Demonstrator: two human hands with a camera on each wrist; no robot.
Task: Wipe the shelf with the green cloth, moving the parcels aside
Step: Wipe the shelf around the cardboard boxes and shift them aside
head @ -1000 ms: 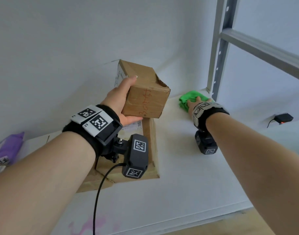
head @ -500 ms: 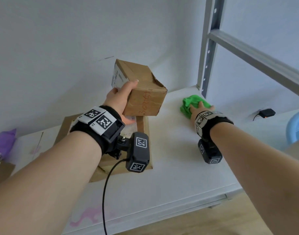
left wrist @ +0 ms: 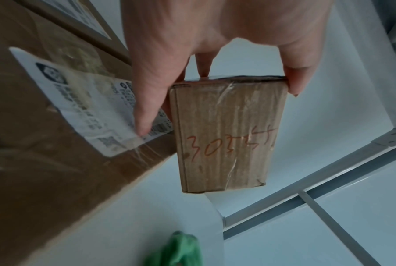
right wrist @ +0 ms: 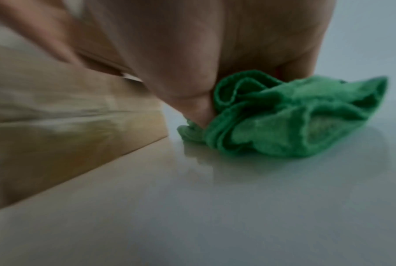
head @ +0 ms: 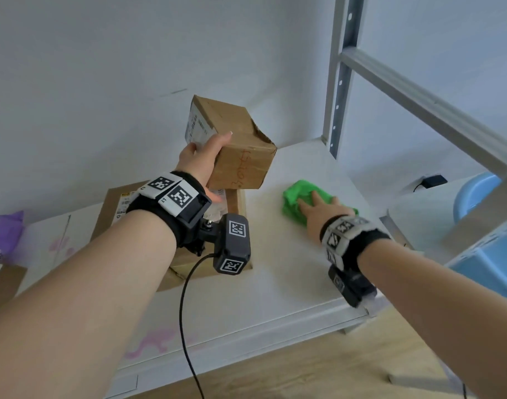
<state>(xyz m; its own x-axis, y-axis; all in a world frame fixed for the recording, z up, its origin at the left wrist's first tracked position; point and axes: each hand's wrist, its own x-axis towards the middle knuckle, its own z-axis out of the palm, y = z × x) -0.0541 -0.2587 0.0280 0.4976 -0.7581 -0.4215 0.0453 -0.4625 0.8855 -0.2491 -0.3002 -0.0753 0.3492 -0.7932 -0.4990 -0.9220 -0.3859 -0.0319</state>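
Observation:
My left hand (head: 202, 159) grips a small brown cardboard parcel (head: 240, 152) with red writing and holds it up in the air above a larger flat parcel (head: 125, 203). In the left wrist view the thumb and fingers (left wrist: 146, 100) clamp the small parcel (left wrist: 224, 136) at its near end. My right hand (head: 318, 210) lies palm down on the crumpled green cloth (head: 294, 197) and presses it onto the white shelf (head: 289, 272), right of the parcels. The right wrist view shows the green cloth (right wrist: 283, 122) bunched under the hand, beside the big parcel (right wrist: 67, 129).
A grey metal upright (head: 337, 82) and a slanted crossbar (head: 433, 110) stand at the shelf's right back corner. A purple bag (head: 4, 234) lies at far left. A light blue tub (head: 488, 254) sits to the right, below the shelf. Wooden floor (head: 304, 375) lies below the front edge.
My right hand has drawn the green cloth from the back right corner toward the front of the shelf. The left hand still holds the small parcel aloft.

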